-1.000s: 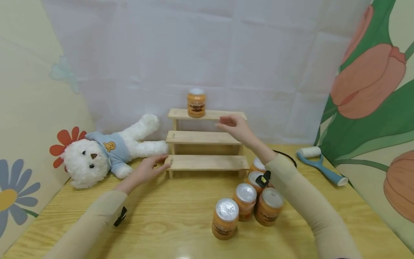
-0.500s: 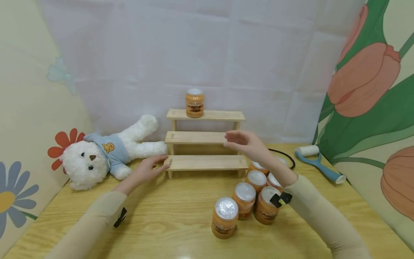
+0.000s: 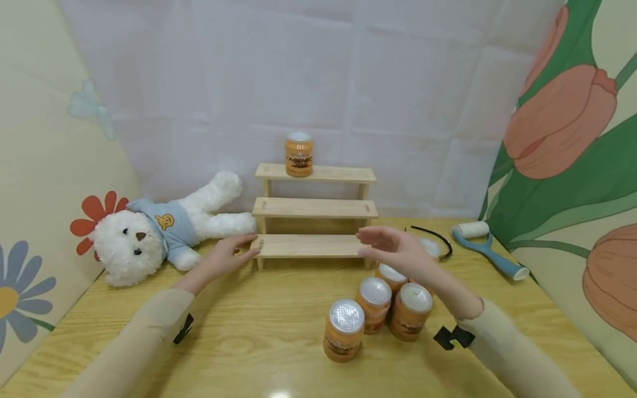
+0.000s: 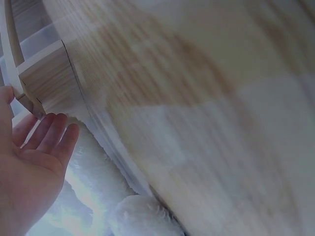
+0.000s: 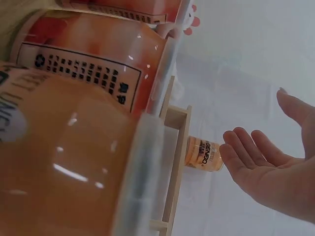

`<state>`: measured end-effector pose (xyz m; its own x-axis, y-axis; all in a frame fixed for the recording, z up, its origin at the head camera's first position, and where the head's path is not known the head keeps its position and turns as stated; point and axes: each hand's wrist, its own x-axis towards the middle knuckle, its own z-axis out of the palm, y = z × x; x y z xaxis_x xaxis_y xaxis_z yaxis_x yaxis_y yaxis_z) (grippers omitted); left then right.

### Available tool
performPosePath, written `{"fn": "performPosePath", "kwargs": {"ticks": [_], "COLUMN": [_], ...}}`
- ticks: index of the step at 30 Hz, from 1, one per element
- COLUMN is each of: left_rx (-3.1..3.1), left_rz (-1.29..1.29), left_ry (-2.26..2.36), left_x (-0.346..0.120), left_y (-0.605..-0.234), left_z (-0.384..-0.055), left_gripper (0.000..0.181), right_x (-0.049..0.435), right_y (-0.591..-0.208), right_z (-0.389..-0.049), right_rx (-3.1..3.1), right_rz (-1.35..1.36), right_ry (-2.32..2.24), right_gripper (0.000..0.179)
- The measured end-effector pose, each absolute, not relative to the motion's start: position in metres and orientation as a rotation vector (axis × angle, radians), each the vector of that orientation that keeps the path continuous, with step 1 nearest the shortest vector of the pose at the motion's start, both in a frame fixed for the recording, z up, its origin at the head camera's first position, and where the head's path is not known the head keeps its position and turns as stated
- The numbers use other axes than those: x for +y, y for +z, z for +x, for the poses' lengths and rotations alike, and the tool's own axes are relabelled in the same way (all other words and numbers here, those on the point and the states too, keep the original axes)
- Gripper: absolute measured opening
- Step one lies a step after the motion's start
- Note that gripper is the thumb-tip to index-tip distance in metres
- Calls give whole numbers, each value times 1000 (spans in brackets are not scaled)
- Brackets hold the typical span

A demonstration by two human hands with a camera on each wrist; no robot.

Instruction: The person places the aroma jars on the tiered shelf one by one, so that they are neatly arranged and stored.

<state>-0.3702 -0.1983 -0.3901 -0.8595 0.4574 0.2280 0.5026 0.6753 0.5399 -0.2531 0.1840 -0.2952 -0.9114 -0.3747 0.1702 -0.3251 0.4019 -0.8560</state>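
Observation:
A small three-step wooden shelf [image 3: 313, 208] stands against the backdrop, with one orange can [image 3: 299, 155] on its top step. My left hand [image 3: 226, 258] holds the left end of the lowest step, thumb and fingers on either side of the board end [image 4: 32, 104]. My right hand [image 3: 400, 251] hovers with relaxed fingers by the lowest step's right end, over the grouped cans. Nothing is between its fingers in the right wrist view. Among those cans are a front one [image 3: 343, 330], one behind it [image 3: 373, 301] and one to the right [image 3: 410, 312]; others are partly hidden.
A white plush toy [image 3: 129, 243] in a blue shirt lies left of the shelf. On the right are a blue-handled lint roller [image 3: 490, 251] and a black cord [image 3: 440, 237]. Flower-painted panels flank the wooden table [image 3: 239, 331]; a white cloth [image 3: 318, 72] hangs behind.
My right hand has come down from beside the top step, moving slightly right, to the level of the lowest step. The left hand stays at the shelf's left end.

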Motion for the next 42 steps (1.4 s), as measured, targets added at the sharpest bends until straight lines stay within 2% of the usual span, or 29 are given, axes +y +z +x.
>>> {"fn": "performPosePath", "kwargs": {"ticks": [20, 31, 42], "left_rx": [-2830, -2832, -2837], "left_rz": [-790, -793, -787], "left_ry": [-935, -928, -919], "left_x": [-197, -194, -195], "left_y": [-387, -386, -387], "left_z": [-369, -367, -367], "left_gripper": [58, 57, 59], "right_x": [180, 167, 152], "right_y": [-339, -345, -346], "right_z": [-218, -209, -212], "right_rx": [2567, 2681, 2651], "right_rz": [-844, -1007, -1006], "right_ry": [-1385, -1086, -1098], "right_gripper": [42, 58, 56]}}
